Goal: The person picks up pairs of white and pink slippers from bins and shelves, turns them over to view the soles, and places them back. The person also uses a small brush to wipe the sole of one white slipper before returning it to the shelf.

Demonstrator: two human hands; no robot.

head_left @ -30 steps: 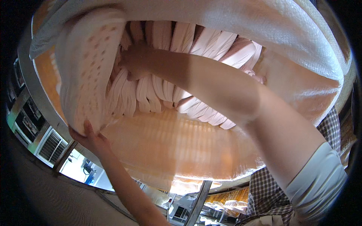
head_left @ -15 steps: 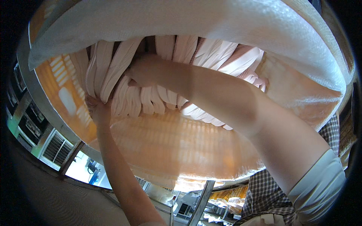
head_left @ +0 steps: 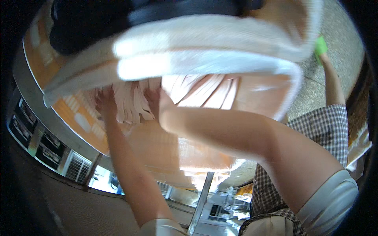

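Observation:
Pale pink, folded fabric-like strips (head_left: pixel 136 103) stand packed side by side inside a large white sack (head_left: pixel 232 63), under its raised edge. Their exact kind I cannot make out. My left hand (head_left: pixel 105 103) lies against the left end of the row, its fingers apart, touching the strips. Among the strips further right is my right hand (head_left: pixel 154 100), bent at the wrist. Its fingers are smeared and partly hidden, so its grip does not show. The sack's lower inside wall (head_left: pixel 153 143) looks peach-coloured and translucent below both hands.
Dark cloth or padding (head_left: pixel 149 15) lies beyond the sack's edge. An orange patterned surface (head_left: pixel 71 112) curves along the left. To the right are a checked garment (head_left: pixel 319 126), a leg with a green shoe (head_left: pixel 321 46) and a speckled floor (head_left: pixel 309 76). A metal post (head_left: pixel 201 202) stands below.
The view has shifted, and more of the dark cloth and floor shows. The sack's edge hangs lower over the strips. My left hand has left the strips' lower ends; my hands are closer together.

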